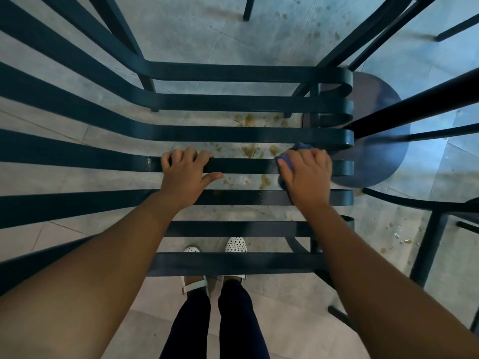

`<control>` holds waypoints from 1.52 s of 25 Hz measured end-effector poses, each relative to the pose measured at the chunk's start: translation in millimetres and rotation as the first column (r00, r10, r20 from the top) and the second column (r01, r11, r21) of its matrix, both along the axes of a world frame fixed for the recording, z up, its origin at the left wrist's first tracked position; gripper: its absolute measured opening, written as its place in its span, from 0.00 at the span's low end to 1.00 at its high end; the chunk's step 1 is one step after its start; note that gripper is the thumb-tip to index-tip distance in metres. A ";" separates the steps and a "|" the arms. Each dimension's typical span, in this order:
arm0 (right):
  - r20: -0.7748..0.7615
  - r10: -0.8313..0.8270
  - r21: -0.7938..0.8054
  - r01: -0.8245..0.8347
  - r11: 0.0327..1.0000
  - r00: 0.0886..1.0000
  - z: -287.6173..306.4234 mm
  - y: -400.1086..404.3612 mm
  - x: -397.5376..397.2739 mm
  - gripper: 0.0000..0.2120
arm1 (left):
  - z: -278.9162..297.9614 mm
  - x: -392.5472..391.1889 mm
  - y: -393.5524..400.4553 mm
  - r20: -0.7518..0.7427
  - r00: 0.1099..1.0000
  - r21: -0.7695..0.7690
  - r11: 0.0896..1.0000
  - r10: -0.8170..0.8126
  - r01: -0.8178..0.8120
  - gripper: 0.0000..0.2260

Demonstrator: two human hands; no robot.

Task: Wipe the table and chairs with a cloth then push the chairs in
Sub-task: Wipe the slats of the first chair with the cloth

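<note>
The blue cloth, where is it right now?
In the head view, right of centre: the blue cloth sits under the right hand, pressed on a chair slat.

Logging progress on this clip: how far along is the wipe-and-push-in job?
Mid-wipe on a chair. In hand: right hand presses the blue cloth on a seat slat near its front end; left hand grips the same slat, which shines wet by the fingers. Left: chair not pushed in. Table top not visible, so cannot judge.
</note>
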State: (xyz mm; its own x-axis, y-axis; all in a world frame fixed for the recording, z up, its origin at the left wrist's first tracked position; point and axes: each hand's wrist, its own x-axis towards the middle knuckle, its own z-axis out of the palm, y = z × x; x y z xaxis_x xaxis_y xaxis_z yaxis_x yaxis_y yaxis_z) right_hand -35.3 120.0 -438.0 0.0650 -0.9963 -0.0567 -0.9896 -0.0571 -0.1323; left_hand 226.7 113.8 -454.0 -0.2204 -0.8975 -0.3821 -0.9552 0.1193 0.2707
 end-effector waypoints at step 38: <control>-0.031 0.467 0.284 -0.440 0.852 0.884 -6.1 50.3 192.3 0.34 | 11.3 42.3 78.4 0.111 0.994 -0.112 0.994 0.018 -0.006 0.38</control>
State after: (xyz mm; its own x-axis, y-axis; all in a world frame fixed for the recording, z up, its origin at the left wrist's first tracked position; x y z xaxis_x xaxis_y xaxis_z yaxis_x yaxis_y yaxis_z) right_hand 156.9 170.3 -444.0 0.4868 -0.8049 -0.3393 -0.8705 -0.4794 -0.1118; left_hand 269.1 192.2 -442.7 -0.1707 -0.9381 -0.3015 -0.9803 0.1309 0.1479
